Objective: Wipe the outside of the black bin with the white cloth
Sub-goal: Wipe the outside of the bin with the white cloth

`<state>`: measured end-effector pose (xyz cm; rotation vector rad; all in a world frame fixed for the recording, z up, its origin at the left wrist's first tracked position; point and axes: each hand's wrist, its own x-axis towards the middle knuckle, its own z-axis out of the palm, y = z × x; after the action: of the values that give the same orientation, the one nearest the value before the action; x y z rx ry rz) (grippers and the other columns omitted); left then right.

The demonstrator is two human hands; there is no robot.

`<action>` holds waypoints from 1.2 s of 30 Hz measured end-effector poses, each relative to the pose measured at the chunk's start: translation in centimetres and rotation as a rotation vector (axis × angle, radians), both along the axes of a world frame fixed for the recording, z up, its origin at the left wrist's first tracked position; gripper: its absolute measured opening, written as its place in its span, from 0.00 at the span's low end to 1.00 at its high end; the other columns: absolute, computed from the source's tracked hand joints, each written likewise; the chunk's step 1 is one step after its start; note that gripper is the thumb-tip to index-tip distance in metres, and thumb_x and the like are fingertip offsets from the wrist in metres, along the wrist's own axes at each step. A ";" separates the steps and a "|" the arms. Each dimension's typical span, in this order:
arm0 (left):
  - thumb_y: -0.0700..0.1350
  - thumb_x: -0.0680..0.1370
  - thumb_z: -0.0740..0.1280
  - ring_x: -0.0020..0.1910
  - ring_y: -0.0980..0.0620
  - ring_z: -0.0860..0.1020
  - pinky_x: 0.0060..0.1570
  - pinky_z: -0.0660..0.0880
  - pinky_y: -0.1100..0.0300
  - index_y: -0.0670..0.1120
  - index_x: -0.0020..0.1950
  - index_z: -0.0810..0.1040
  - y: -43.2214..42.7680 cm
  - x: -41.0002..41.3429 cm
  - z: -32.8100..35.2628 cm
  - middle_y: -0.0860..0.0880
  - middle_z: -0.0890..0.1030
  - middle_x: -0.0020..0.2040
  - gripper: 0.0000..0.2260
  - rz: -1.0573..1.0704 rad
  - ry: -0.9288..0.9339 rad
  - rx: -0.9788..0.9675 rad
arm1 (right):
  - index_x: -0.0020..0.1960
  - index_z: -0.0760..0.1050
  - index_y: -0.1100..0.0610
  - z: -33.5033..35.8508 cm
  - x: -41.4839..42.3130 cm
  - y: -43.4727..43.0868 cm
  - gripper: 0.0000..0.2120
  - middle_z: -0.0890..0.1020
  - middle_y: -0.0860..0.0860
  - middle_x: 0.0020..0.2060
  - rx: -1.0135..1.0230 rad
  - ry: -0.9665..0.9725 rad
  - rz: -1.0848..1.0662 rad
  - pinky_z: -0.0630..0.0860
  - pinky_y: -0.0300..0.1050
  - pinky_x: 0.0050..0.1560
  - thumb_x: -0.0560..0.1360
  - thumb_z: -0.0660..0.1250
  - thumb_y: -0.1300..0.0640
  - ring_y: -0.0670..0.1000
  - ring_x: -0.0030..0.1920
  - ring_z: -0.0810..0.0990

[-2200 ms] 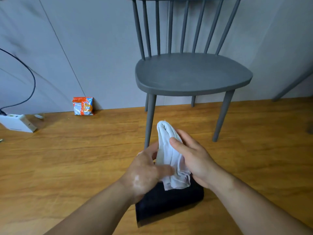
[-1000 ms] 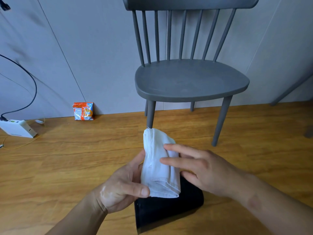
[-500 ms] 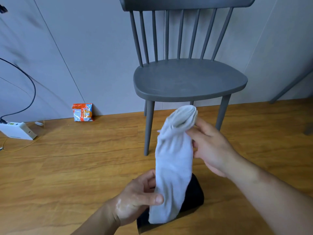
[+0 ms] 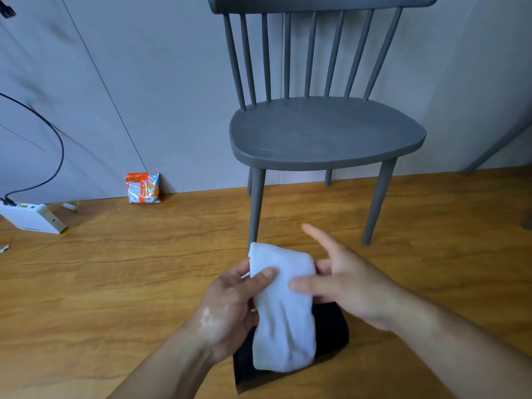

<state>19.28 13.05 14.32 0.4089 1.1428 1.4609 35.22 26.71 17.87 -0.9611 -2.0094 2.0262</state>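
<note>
The black bin stands on the wooden floor right below my hands, mostly hidden behind the cloth and my left wrist. The white cloth hangs folded lengthwise above and in front of the bin. My left hand pinches the cloth's upper left edge between thumb and fingers. My right hand touches the cloth's right side, thumb on the front, fingers behind it, index finger pointing up and away.
A grey spindle-back chair stands just beyond the bin, its front leg close behind the cloth. An orange snack packet leans on the wall. A white box with a black cable sits at the far left.
The cloth, stretched tall between my hands half a second ago, is folded down shorter. My right hand dropped from the cloth's top to its side, and my left hand rose to the upper edge.
</note>
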 end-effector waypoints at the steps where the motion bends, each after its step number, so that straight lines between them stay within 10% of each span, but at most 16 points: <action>1: 0.41 0.76 0.73 0.64 0.29 0.79 0.69 0.70 0.31 0.40 0.67 0.79 -0.1 -0.3 0.2 0.32 0.81 0.64 0.20 -0.001 0.027 0.003 | 0.74 0.59 0.34 -0.1 0.0 -0.3 0.47 0.84 0.46 0.60 0.124 -0.017 0.067 0.80 0.45 0.60 0.68 0.81 0.60 0.46 0.59 0.83; 7: 0.33 0.68 0.79 0.49 0.38 0.86 0.51 0.82 0.47 0.54 0.70 0.68 -0.8 -0.2 0.8 0.39 0.88 0.50 0.37 0.100 0.450 -0.071 | 0.75 0.63 0.37 -1.8 -0.5 -1.8 0.37 0.75 0.35 0.59 0.846 -0.210 0.040 0.69 0.29 0.52 0.71 0.75 0.52 0.38 0.57 0.72; 15: 0.50 0.68 0.82 0.52 0.61 0.79 0.48 0.74 0.71 0.65 0.57 0.80 -1.1 -0.4 0.2 0.63 0.79 0.51 0.22 0.059 1.261 -0.119 | 0.57 0.77 0.37 -2.3 0.5 0.0 0.16 0.71 0.34 0.56 0.789 -0.116 0.103 0.72 0.35 0.54 0.71 0.75 0.47 0.38 0.58 0.73; 19: 0.51 0.69 0.81 0.64 0.57 0.79 0.62 0.75 0.62 0.58 0.58 0.80 -1.4 -1.4 0.2 0.59 0.81 0.59 0.20 -0.080 0.904 -0.041 | 0.55 0.79 0.43 -2.0 0.4 0.1 0.15 0.83 0.44 0.48 0.479 0.059 0.113 0.79 0.50 0.53 0.70 0.74 0.50 0.47 0.50 0.82; 26: 0.40 0.77 0.73 0.54 0.35 0.86 0.49 0.82 0.45 0.42 0.66 0.76 -0.7 0.2 0.1 0.37 0.86 0.55 0.18 0.008 0.256 -0.096 | 0.75 0.59 0.32 -3.7 -0.3 -0.9 0.38 0.86 0.46 0.54 0.067 0.141 -0.149 0.80 0.57 0.61 0.72 0.76 0.46 0.49 0.55 0.86; 29: 0.41 0.79 0.71 0.50 0.37 0.87 0.41 0.83 0.49 0.41 0.64 0.76 -0.8 0.0 -0.3 0.38 0.87 0.54 0.14 0.062 0.196 -0.150 | 0.76 0.51 0.30 -4.3 -0.2 -1.8 0.47 0.85 0.42 0.56 -0.028 0.112 -0.025 0.81 0.52 0.59 0.75 0.76 0.62 0.49 0.57 0.85; 36: 0.48 0.80 0.71 0.42 0.41 0.86 0.36 0.80 0.55 0.51 0.67 0.76 -1.4 -1.5 -3.1 0.42 0.87 0.55 0.16 -0.070 0.269 -0.332 | 0.74 0.67 0.37 -7.8 0.6 -0.6 0.38 0.83 0.48 0.63 -0.069 0.101 -0.138 0.81 0.55 0.58 0.76 0.70 0.70 0.56 0.58 0.85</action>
<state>17.74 11.64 11.21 0.4153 1.5419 1.1508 35.84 26.15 10.02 -0.9609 -1.7821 2.0391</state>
